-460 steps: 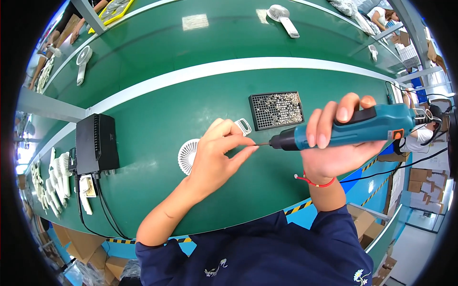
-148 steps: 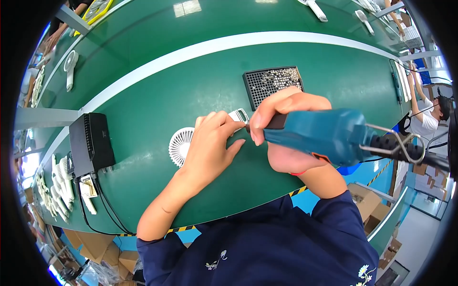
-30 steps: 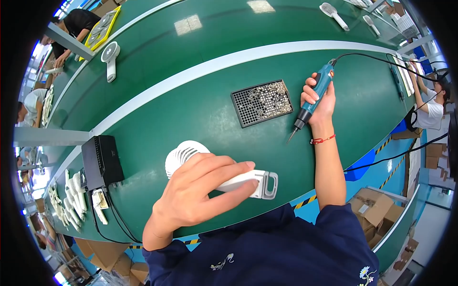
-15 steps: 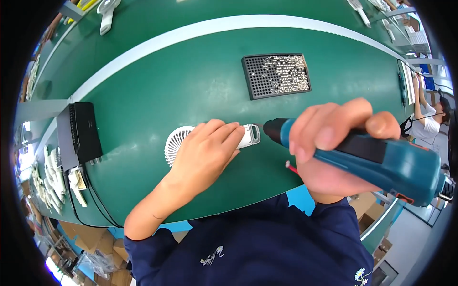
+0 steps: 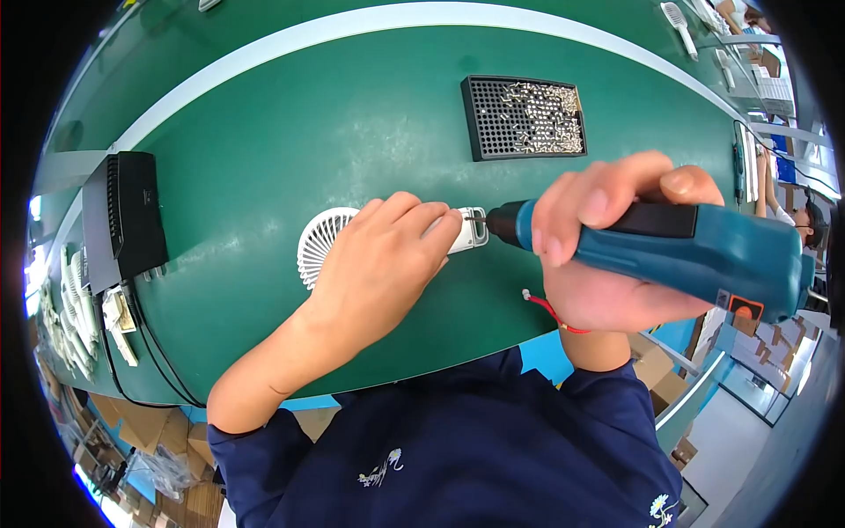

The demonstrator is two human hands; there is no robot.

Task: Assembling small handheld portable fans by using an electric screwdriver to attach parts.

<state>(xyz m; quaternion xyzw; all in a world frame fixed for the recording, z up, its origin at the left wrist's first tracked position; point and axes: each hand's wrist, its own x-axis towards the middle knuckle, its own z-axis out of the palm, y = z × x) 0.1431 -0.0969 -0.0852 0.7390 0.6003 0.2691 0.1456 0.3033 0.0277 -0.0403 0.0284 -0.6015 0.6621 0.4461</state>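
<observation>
A white handheld fan lies flat on the green table, its slatted round head [image 5: 319, 239] to the left and its looped handle end [image 5: 473, 232] to the right. My left hand [image 5: 378, 260] is wrapped over the fan's middle and holds it down, hiding most of the handle. In my right hand [image 5: 585, 290] is a teal and black electric screwdriver [image 5: 704, 255], gripped round its body and pointing left. Its thin bit reaches over the handle end, close to my left fingertips; whether it touches a screw I cannot tell.
A black perforated tray [image 5: 489, 128] with many small screws lies beyond the fan. On the left stands a black box [image 5: 139, 216] with cables [image 5: 158, 352]. A white strip [image 5: 352, 25] crosses the far table. At far right a person [image 5: 797, 220] sits.
The screwdriver's bit has come onto the fan's handle end, beside my left fingertips. My left hand stays on the fan. The whole view has shifted slightly.
</observation>
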